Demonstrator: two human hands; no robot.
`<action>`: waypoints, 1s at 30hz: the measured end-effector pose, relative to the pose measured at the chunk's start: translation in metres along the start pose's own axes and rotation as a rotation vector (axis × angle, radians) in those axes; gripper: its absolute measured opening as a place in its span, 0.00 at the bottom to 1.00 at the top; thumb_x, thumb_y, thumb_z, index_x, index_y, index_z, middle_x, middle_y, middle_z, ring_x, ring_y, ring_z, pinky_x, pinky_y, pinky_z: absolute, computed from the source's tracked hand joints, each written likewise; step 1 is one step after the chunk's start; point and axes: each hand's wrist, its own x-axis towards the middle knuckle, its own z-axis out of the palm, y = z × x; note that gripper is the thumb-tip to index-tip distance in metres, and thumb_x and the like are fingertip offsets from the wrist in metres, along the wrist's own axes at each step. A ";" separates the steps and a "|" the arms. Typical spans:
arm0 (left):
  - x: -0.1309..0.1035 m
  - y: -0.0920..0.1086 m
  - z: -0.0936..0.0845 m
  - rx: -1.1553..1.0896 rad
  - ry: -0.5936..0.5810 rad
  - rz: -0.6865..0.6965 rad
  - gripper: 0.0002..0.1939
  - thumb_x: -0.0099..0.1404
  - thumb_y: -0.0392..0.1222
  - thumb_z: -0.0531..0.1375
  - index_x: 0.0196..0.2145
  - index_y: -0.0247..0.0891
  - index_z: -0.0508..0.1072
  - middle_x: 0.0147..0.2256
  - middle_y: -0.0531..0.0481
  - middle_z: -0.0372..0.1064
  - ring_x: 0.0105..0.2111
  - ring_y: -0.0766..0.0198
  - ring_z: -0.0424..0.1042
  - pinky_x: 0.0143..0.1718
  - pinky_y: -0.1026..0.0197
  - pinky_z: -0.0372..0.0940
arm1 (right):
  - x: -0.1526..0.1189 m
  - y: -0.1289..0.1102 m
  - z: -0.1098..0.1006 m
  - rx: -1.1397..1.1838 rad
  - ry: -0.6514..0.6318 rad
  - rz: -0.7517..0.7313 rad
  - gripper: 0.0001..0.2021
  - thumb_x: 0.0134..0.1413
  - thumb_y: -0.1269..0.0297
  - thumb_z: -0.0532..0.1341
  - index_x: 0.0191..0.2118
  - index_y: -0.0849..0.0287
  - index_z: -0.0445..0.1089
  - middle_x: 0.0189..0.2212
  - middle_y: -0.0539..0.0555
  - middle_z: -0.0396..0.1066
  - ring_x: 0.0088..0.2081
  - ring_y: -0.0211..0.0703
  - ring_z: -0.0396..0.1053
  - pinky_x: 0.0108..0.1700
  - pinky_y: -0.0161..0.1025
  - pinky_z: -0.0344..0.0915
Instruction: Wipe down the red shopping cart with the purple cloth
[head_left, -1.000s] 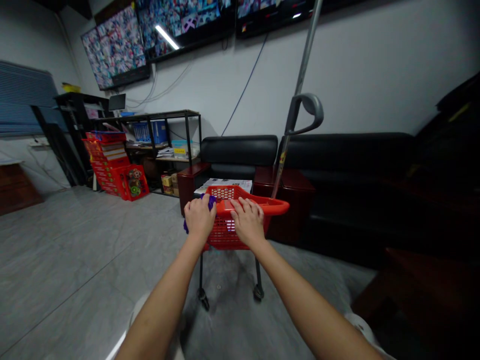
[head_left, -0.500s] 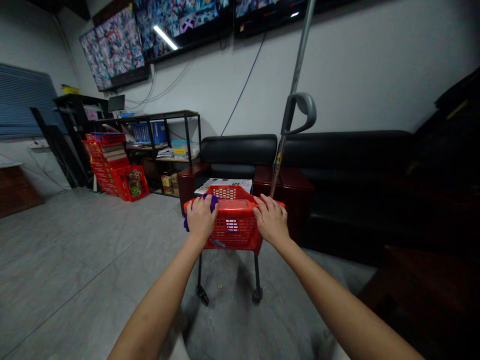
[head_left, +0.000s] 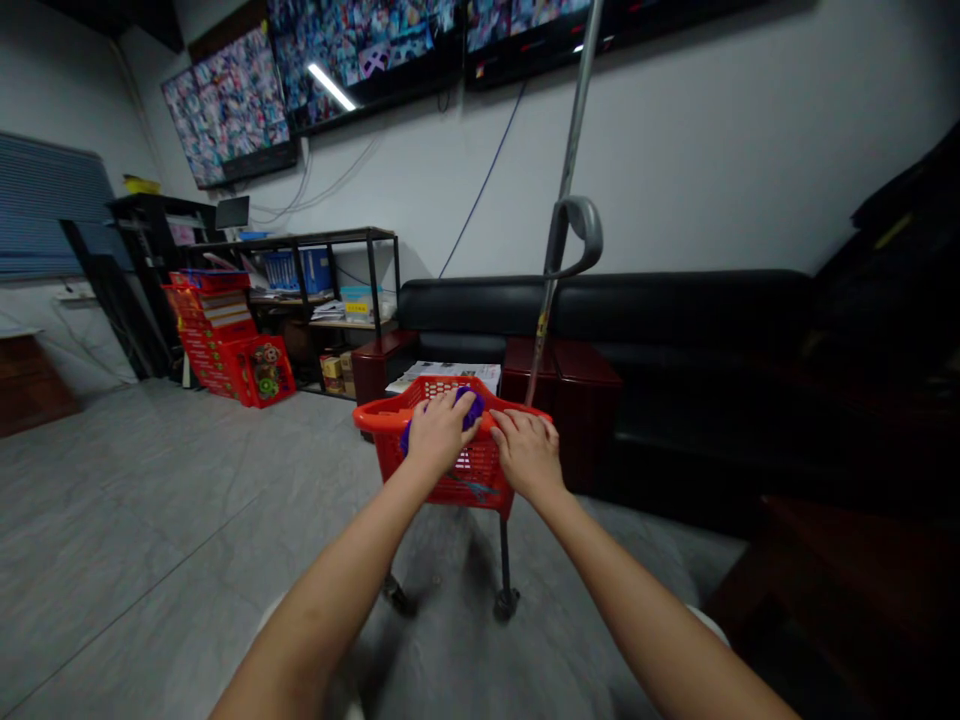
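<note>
A small red plastic shopping cart (head_left: pixel 390 450) on thin dark legs with caster wheels stands in front of me. My left hand (head_left: pixel 439 432) presses a purple cloth (head_left: pixel 469 408) onto the middle of the cart's red handle. The cloth bulges out on both sides of the fingers. Over the handle's right part rests my right hand (head_left: pixel 526 448), its fingers curled over the bar. A grey pole (head_left: pixel 574 130) with a looped grip (head_left: pixel 589 240) rises from the cart's right side; its lower end is hidden.
Behind the cart is a black sofa (head_left: pixel 675 305) with dark red wooden arms and newspapers (head_left: pixel 442 370). Stacked red boxes (head_left: pixel 214 340) and a shelf (head_left: pixel 352 237) with folders stand left. Screens (head_left: pixel 232 100) hang on the wall. A dark wooden table (head_left: pixel 817 560) is at right.
My left hand has slid the purple cloth rightward along the handle, from its left end to the middle. My right hand stays on the bar. The cart has turned slightly.
</note>
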 end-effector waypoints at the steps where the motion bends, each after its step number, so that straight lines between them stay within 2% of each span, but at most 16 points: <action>1: -0.002 -0.010 -0.004 -0.005 -0.004 -0.023 0.22 0.70 0.53 0.53 0.59 0.46 0.63 0.58 0.45 0.66 0.56 0.55 0.65 0.55 0.51 0.58 | 0.000 0.000 -0.001 0.005 -0.001 -0.005 0.19 0.67 0.58 0.49 0.57 0.53 0.68 0.53 0.56 0.70 0.54 0.48 0.61 0.61 0.49 0.47; 4: -0.007 -0.030 -0.010 -0.017 0.008 -0.145 0.22 0.70 0.52 0.52 0.59 0.44 0.63 0.55 0.44 0.68 0.54 0.55 0.67 0.53 0.53 0.60 | -0.001 -0.006 0.001 0.016 0.017 0.009 0.19 0.66 0.59 0.49 0.57 0.52 0.69 0.52 0.56 0.71 0.54 0.49 0.61 0.60 0.50 0.47; 7: -0.007 -0.022 -0.006 0.003 0.042 -0.205 0.21 0.71 0.49 0.51 0.58 0.43 0.63 0.56 0.43 0.68 0.55 0.54 0.66 0.53 0.53 0.60 | -0.003 -0.017 0.004 0.001 0.050 0.032 0.19 0.66 0.59 0.49 0.56 0.53 0.69 0.50 0.57 0.71 0.53 0.50 0.60 0.60 0.50 0.47; 11: -0.002 0.002 0.000 0.017 0.047 -0.077 0.20 0.70 0.50 0.52 0.58 0.45 0.64 0.57 0.44 0.67 0.58 0.54 0.63 0.55 0.52 0.58 | -0.004 -0.023 0.003 -0.049 0.052 0.035 0.18 0.66 0.59 0.49 0.55 0.54 0.69 0.48 0.57 0.72 0.51 0.50 0.61 0.59 0.49 0.47; 13: 0.000 0.001 -0.002 -0.005 0.021 -0.017 0.20 0.70 0.50 0.52 0.58 0.45 0.64 0.55 0.44 0.69 0.56 0.55 0.66 0.53 0.53 0.59 | -0.005 -0.022 0.000 -0.062 0.027 0.012 0.19 0.66 0.58 0.49 0.56 0.54 0.68 0.47 0.57 0.72 0.50 0.49 0.62 0.58 0.48 0.47; 15: 0.000 -0.010 -0.007 -0.026 -0.003 -0.027 0.21 0.70 0.50 0.52 0.58 0.44 0.64 0.51 0.45 0.72 0.52 0.56 0.69 0.51 0.55 0.61 | -0.005 -0.021 -0.003 -0.067 0.008 -0.007 0.19 0.66 0.58 0.49 0.57 0.54 0.67 0.47 0.57 0.72 0.51 0.49 0.62 0.57 0.48 0.48; 17: -0.001 -0.025 -0.011 -0.033 -0.006 -0.094 0.20 0.71 0.50 0.52 0.57 0.43 0.64 0.49 0.45 0.73 0.50 0.57 0.70 0.48 0.57 0.63 | -0.005 -0.022 -0.007 -0.067 0.002 -0.002 0.19 0.66 0.58 0.50 0.58 0.53 0.66 0.46 0.57 0.72 0.51 0.49 0.62 0.55 0.48 0.48; 20: -0.002 -0.045 -0.013 -0.036 0.013 -0.180 0.20 0.71 0.49 0.52 0.57 0.43 0.65 0.50 0.45 0.72 0.50 0.57 0.71 0.49 0.57 0.63 | -0.004 -0.022 -0.013 -0.042 -0.024 -0.019 0.18 0.66 0.58 0.50 0.56 0.53 0.67 0.45 0.56 0.73 0.48 0.48 0.63 0.52 0.46 0.50; 24: -0.002 -0.057 -0.013 -0.072 0.005 -0.204 0.19 0.70 0.48 0.53 0.57 0.44 0.65 0.50 0.46 0.72 0.51 0.59 0.70 0.50 0.58 0.63 | -0.005 -0.013 -0.017 0.021 -0.019 -0.040 0.18 0.67 0.58 0.49 0.54 0.54 0.70 0.49 0.56 0.72 0.51 0.47 0.63 0.53 0.45 0.51; 27: -0.003 -0.049 -0.011 -0.076 0.020 -0.229 0.19 0.69 0.47 0.54 0.56 0.44 0.67 0.50 0.47 0.73 0.51 0.59 0.70 0.52 0.57 0.62 | -0.008 -0.010 -0.013 0.059 0.032 0.007 0.17 0.67 0.58 0.49 0.50 0.54 0.72 0.52 0.55 0.70 0.55 0.48 0.60 0.58 0.47 0.49; 30: -0.009 -0.029 -0.007 -0.060 0.064 -0.190 0.19 0.69 0.48 0.54 0.56 0.43 0.67 0.52 0.45 0.71 0.54 0.57 0.67 0.55 0.54 0.59 | -0.011 -0.012 -0.006 0.089 0.053 0.021 0.16 0.66 0.59 0.50 0.50 0.53 0.72 0.52 0.54 0.70 0.55 0.48 0.59 0.60 0.48 0.49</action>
